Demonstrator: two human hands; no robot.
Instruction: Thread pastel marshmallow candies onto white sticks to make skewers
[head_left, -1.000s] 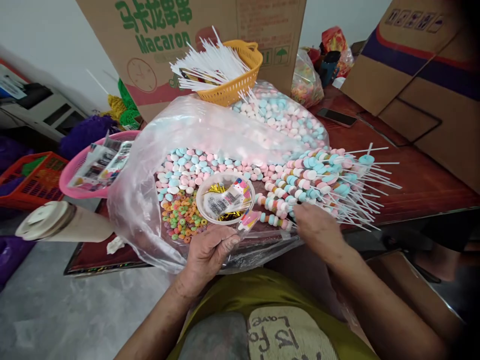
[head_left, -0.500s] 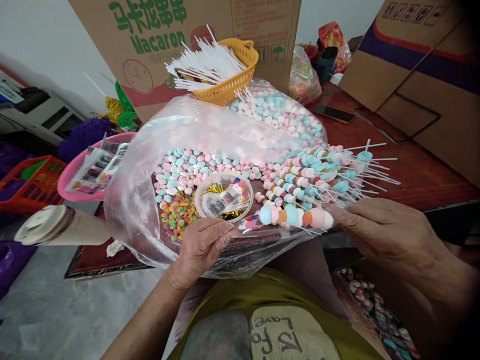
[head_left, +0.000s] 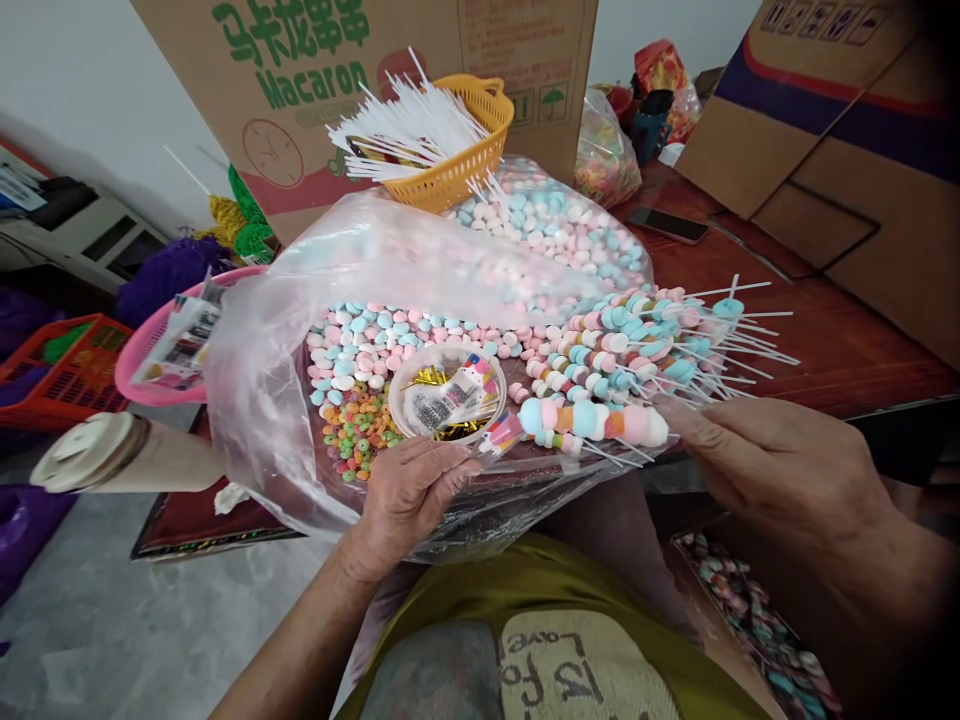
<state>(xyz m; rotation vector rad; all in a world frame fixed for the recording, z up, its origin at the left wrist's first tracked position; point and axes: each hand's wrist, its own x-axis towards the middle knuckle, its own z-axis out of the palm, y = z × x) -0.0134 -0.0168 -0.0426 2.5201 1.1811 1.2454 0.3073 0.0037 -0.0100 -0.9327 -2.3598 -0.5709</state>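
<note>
A candy skewer [head_left: 592, 422] of pink, blue and white pieces lies crosswise between my hands, inside a clear printed wrapper [head_left: 501, 434]. My left hand [head_left: 412, 490] pinches the wrapper's printed end. At the other end, the fingers of my right hand [head_left: 772, 470] are pressed together by the skewer's tip and the wrapper's edge. Behind it, a pile of finished skewers [head_left: 637, 350] rests with white sticks pointing right. A white bowl [head_left: 396, 400] beyond my left hand holds printed wrappers and gold ties. Ring candies [head_left: 361, 425] and pastel candies [head_left: 360, 345] lie beside the bowl.
A yellow basket [head_left: 457, 180] of white sticks stands on the candy bag [head_left: 337, 250]. Cardboard boxes [head_left: 420, 40] rise behind. A phone [head_left: 669, 225] lies on the red table [head_left: 832, 350]. At left are a lidded cup [head_left: 157, 455] and a pink basket [head_left: 135, 350].
More of the skewer is covered by the wrapper, which now reaches its right end. The wrapped skewer has risen slightly, and my right hand has shifted a little to the right.
</note>
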